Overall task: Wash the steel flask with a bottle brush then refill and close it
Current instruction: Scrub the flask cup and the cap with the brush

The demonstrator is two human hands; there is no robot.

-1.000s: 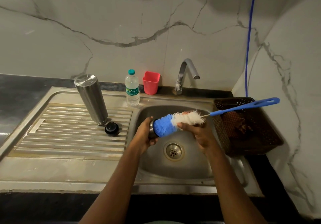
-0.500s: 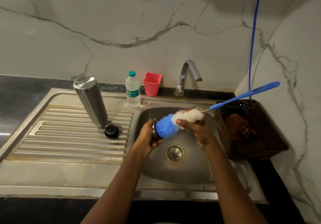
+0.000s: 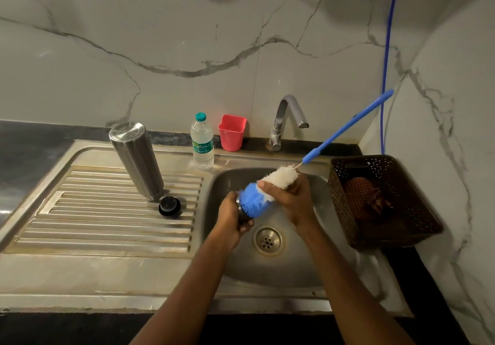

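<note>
On the ribbed drainboard [image 3: 107,227] at the left, set into the dark table [image 3: 32,141], the steel flask [image 3: 136,161] stands on end, and a black cap [image 3: 169,206] lies just beside its foot on the right. Along the back rim by the wall stand a clear water bottle [image 3: 202,142] with a teal top, a red cup [image 3: 232,132] and then the tap [image 3: 288,119]. Over the sink bowl [image 3: 270,275], up and left of the drain [image 3: 267,240], the left hand [image 3: 230,219] has its grip curled round a small steel piece [image 3: 242,212]; the fingers hide most of it, so what part it is cannot be told. The blue bristles of the bottle brush [image 3: 253,200] press against that piece. The right hand [image 3: 292,200] has its grip clamped round the brush's white bristles, thumb on top, and the blue handle [image 3: 348,126] slants up to the right toward the wall. The flask is thus well apart from both grips, off to the left of the left hand and touched by neither. At the far right a brown perforated basket [image 3: 348,210] holds something brownish, and a blue hose [image 3: 387,50] runs down the wall behind it.
</note>
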